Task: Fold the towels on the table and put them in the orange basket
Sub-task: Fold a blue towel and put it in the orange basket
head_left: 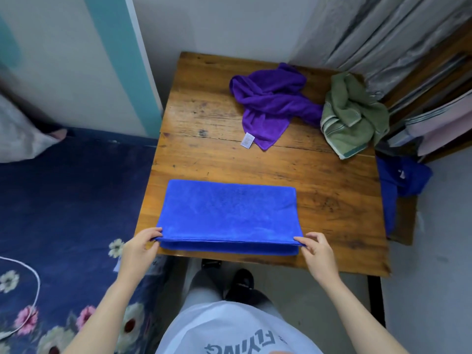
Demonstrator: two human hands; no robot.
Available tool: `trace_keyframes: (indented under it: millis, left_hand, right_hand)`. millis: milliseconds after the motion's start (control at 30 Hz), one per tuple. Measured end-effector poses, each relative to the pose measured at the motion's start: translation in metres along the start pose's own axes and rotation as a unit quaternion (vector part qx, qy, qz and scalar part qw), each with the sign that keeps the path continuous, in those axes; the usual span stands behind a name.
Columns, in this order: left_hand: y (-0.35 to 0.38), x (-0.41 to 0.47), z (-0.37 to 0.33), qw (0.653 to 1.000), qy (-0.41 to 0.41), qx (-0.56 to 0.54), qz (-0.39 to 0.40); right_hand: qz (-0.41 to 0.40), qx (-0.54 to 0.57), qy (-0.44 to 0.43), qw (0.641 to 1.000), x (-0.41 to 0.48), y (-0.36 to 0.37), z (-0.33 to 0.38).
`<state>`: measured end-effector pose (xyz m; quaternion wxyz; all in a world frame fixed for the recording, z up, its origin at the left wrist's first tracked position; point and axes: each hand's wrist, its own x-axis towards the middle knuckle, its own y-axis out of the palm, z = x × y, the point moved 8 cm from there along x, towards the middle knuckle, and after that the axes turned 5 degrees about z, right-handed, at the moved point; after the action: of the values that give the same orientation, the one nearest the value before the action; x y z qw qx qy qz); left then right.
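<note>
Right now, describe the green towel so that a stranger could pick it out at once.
Find the wooden table, then its far right edge near the grey curtain. The green towel lies crumpled there, right of the purple towel. Unlike its plain neighbours, it is olive with pale stripes along its border.

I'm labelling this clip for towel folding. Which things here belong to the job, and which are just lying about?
Job: blue towel, its near corners pinched by the left hand and right hand; purple towel; green towel; table.
Lying about: floral bedspread; white cable; curtain; blue cloth beside the table.
</note>
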<state>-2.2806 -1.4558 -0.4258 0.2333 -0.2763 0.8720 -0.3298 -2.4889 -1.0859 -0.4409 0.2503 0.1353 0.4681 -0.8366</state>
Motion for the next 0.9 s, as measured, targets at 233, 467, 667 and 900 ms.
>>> trace_keyframes:
  millis: [233, 467, 667, 900]
  left_hand:
    - [0.043, -0.006, 0.022, 0.984, 0.031, 0.149, 0.091]
    - [0.063, -0.029, 0.018, 0.929, 0.044, 0.337, 0.147]
    - [0.073, -0.032, 0.009, 0.933, -0.009, 0.331, 0.139]
    - [0.074, -0.034, 0.022, 0.948, -0.022, 0.285, 0.144]
  right_hand:
    - [0.053, -0.185, -0.012, 0.981, -0.014, 0.025, -0.008]
    - [0.062, -0.033, 0.084, 0.994, -0.017, 0.039, -0.016]
    - [-0.027, 0.130, 0.218, 0.967, -0.004, 0.037, -0.013]
    - [-0.015, 0.202, 0.273, 0.941, 0.005, 0.040, -0.016]
